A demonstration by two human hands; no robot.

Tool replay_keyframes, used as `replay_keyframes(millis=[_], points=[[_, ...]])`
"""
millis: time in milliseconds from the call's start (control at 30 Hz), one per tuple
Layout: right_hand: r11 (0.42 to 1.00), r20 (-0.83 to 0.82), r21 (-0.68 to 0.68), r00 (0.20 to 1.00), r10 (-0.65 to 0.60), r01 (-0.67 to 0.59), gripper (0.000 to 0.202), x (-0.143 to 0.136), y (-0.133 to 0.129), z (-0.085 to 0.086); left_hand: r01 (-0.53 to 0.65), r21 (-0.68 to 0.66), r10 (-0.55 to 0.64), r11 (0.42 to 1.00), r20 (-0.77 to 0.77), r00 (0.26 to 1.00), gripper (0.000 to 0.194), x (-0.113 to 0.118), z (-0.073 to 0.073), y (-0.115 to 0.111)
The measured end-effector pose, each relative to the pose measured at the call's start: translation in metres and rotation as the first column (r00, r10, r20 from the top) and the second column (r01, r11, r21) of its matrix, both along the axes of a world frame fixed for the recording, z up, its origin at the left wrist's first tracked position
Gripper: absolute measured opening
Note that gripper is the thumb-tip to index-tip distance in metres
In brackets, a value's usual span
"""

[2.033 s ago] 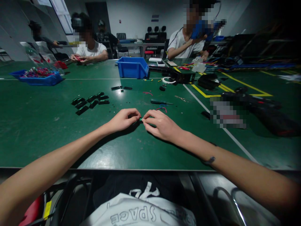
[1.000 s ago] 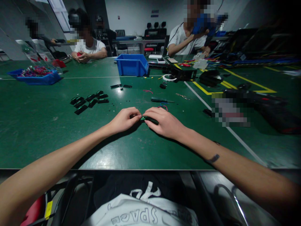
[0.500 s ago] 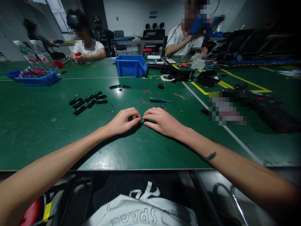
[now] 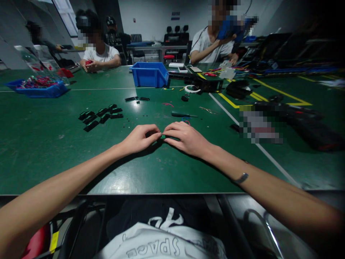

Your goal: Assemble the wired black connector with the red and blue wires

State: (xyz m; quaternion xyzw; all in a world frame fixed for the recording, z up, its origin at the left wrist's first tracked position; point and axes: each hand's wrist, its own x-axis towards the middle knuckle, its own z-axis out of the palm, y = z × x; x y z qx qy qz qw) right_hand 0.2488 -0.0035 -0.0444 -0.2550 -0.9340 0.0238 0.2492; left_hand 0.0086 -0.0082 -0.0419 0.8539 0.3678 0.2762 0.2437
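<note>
My left hand (image 4: 142, 137) and my right hand (image 4: 185, 137) meet low over the green table, fingertips almost touching. Pinched between them is a small green piece (image 4: 163, 136), mostly covered by the fingers, so its exact kind cannot be made out. Both hands are closed on it, thumbs toward me. Just beyond the right hand lie a dark-handled screwdriver (image 4: 181, 114) and blue and red wires (image 4: 185, 119). Left of my left hand, several small black parts with green faces (image 4: 101, 114) lie in a loose group. Farther off are black strips (image 4: 137, 99).
A blue bin (image 4: 150, 75) stands at the back centre. At far left, a blue tray (image 4: 40, 92) holds tangled red wires near plastic bottles (image 4: 47, 61). Black equipment (image 4: 309, 124) lies at right. Two people in white shirts (image 4: 100, 54) sit across the table (image 4: 67, 154).
My hands stay nearly in place, still pinching the small green piece, with only slight finger movement. The objects on the table stay where they were.
</note>
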Motion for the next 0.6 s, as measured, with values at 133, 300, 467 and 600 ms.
replay_keyframes(millis=[133,300,467,600], points=[[1.000,-0.008,0.016,1.000,0.008,-0.008,0.021,-0.0008,-0.0020,0.0016,-0.001,-0.029,0.002,1.000,0.025,1.000,0.034,0.0003,0.0013,-0.0014],[0.999,-0.027,0.029,1.000,0.017,-0.016,0.022,-0.0020,-0.0048,0.0049,-0.001,-0.070,0.002,0.998,0.019,1.000,0.042,0.0003,0.0023,-0.0022],[1.000,-0.054,0.018,0.998,0.017,-0.016,0.021,-0.0025,-0.0051,0.0056,-0.002,-0.118,0.006,0.993,0.032,0.999,0.047,-0.0002,0.0022,-0.0023],[1.000,-0.072,0.008,0.997,0.017,-0.016,0.020,-0.0024,-0.0033,0.0038,0.013,-0.163,-0.003,0.986,0.064,0.998,0.048,-0.0005,0.0030,-0.0027]])
